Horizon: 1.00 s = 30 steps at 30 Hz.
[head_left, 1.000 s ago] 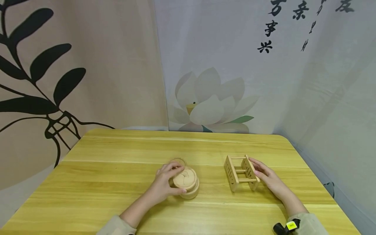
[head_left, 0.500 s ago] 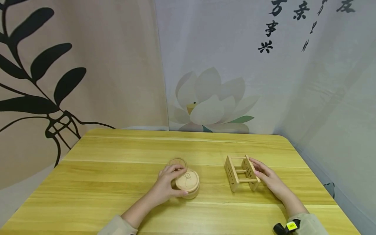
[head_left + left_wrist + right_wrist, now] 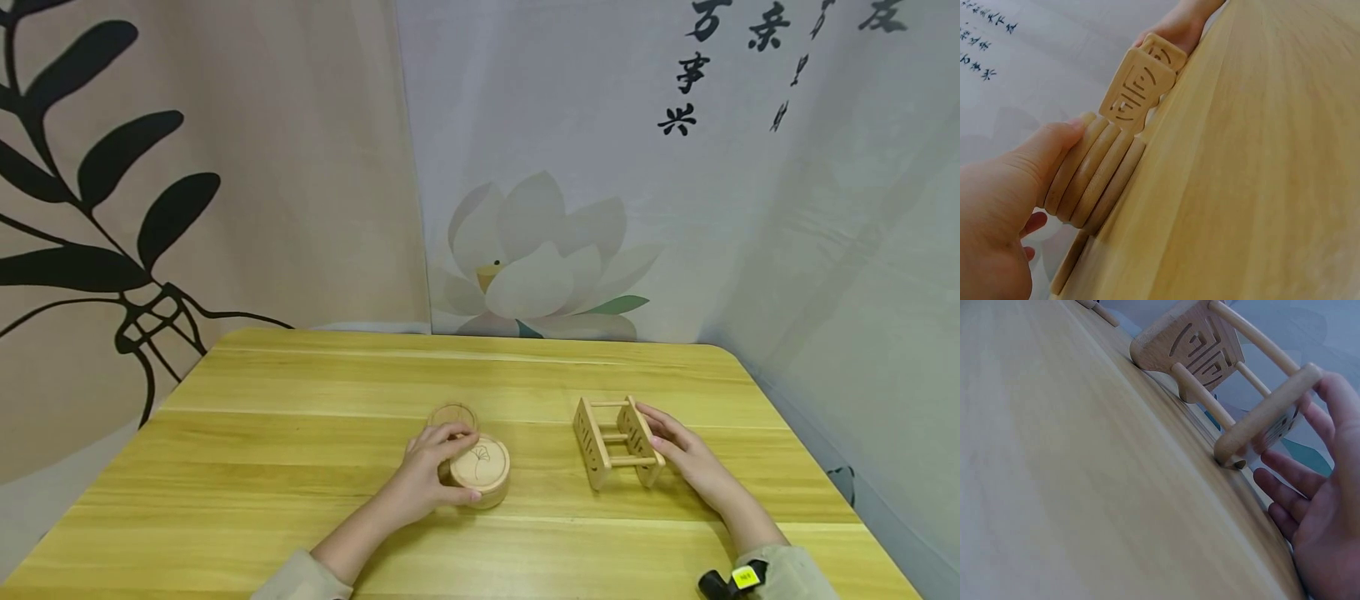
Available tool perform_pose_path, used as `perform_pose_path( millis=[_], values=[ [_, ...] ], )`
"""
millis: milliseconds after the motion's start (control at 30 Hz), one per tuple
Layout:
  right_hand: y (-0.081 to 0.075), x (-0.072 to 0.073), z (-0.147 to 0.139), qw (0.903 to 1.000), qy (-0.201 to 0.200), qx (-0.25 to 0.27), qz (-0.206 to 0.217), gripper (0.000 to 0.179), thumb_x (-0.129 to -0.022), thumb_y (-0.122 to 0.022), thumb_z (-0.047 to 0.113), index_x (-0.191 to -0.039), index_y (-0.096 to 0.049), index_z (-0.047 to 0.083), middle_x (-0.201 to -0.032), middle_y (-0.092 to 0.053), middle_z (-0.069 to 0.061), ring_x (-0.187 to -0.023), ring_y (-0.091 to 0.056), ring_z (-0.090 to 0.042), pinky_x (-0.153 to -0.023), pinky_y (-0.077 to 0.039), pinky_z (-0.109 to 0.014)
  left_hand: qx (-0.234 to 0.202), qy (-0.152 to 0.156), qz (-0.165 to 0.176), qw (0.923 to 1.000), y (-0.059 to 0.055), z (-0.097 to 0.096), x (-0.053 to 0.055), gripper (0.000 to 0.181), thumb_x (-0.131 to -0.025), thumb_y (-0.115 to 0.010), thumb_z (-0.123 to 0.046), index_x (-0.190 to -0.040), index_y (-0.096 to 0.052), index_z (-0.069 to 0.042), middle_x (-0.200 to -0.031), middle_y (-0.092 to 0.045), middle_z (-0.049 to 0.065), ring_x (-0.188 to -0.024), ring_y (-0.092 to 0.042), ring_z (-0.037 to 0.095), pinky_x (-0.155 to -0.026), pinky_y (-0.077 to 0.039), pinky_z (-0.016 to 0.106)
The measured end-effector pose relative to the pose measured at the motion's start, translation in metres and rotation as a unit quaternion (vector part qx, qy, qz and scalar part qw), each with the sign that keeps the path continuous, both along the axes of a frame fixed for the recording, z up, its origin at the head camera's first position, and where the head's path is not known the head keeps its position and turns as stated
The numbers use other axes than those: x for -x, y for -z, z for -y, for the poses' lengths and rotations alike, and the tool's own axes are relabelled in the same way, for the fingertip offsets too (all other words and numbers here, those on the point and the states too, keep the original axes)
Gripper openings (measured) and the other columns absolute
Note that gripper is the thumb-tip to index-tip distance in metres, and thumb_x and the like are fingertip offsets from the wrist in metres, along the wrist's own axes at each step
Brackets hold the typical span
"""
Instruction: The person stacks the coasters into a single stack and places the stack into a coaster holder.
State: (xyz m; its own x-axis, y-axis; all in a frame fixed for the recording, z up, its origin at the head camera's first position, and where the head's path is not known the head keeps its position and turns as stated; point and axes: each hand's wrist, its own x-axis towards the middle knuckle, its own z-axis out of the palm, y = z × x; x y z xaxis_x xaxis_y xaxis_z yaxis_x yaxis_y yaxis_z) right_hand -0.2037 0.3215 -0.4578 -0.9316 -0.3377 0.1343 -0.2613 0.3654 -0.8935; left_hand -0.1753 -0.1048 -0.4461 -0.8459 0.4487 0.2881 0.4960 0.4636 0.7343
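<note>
My left hand (image 3: 423, 473) grips a stack of round wooden coasters (image 3: 482, 467), thumb on the near side and fingers on the far side. The uppermost one bears a carved leaf. In the left wrist view several coasters (image 3: 1100, 175) sit one on another, low at the tabletop. Behind the stack one more coaster (image 3: 453, 409) lies flat, partly hidden by my fingers. Over on the right stands a wooden coaster holder (image 3: 615, 442), two slotted side panels joined by rods. My right hand (image 3: 686, 458) holds its right panel from outside, fingers and thumb at the panel's edges.
Everything stands on a wooden table (image 3: 300, 433) with a rounded far edge. A printed cloth backdrop (image 3: 540, 125) hangs behind it. A black device (image 3: 731, 579) with a yellow label is strapped at my right wrist.
My left hand has moved slightly right and down; the upper coasters, offset a second ago, now sit lined up over the lower ones. The right hand and the holder look unmoved.
</note>
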Motion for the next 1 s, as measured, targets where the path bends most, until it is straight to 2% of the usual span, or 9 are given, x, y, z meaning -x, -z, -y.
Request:
perform_pose_path(
  millis=[333,567,767,1000],
  values=[
    [-0.002,-0.001,0.003,1.0000,0.000,0.001,-0.004,0.047,-0.104,-0.041,0.015,-0.150,-0.031,0.009,-0.140,-0.039,-0.029,-0.115,-0.045,0.002,-0.090,-0.039,-0.019,0.008,-0.003,0.004,1.0000,0.000,0.000,0.001,0.080,-0.069,-0.084,-0.041,-0.134,-0.055,-0.005,-0.137,-0.048,0.001,-0.126,-0.037,0.024,-0.098,-0.023,0.052],
    [-0.003,-0.002,0.004,0.9998,-0.001,-0.007,-0.019,0.047,-0.104,-0.041,0.014,-0.150,-0.032,0.008,-0.139,-0.041,-0.028,-0.115,-0.046,0.001,-0.090,-0.040,-0.020,0.006,-0.009,0.017,0.9998,-0.001,0.003,0.002,0.085,-0.068,-0.083,-0.045,-0.137,-0.053,-0.007,-0.139,-0.047,0.005,-0.128,-0.034,0.028,-0.100,-0.020,0.058],
    [-0.003,-0.002,0.004,0.9998,0.000,-0.004,-0.020,0.047,-0.104,-0.041,0.013,-0.150,-0.032,0.009,-0.138,-0.042,-0.028,-0.115,-0.046,0.000,-0.090,-0.040,-0.019,-0.010,-0.032,0.008,0.9994,-0.003,0.008,0.006,0.080,-0.069,-0.083,-0.040,-0.136,-0.054,-0.006,-0.139,-0.047,0.010,-0.130,-0.034,0.033,-0.101,-0.016,0.061],
    [-0.003,-0.002,0.004,0.9998,0.000,0.001,-0.018,0.047,-0.104,-0.041,0.013,-0.150,-0.032,0.009,-0.138,-0.042,-0.028,-0.115,-0.047,-0.001,-0.090,-0.040,-0.019,-0.020,-0.061,0.009,0.9979,-0.002,0.016,0.012,0.074,-0.074,-0.083,-0.031,-0.137,-0.052,-0.006,-0.142,-0.045,0.011,-0.130,-0.034,0.031,-0.100,-0.021,0.059]
  ],
)
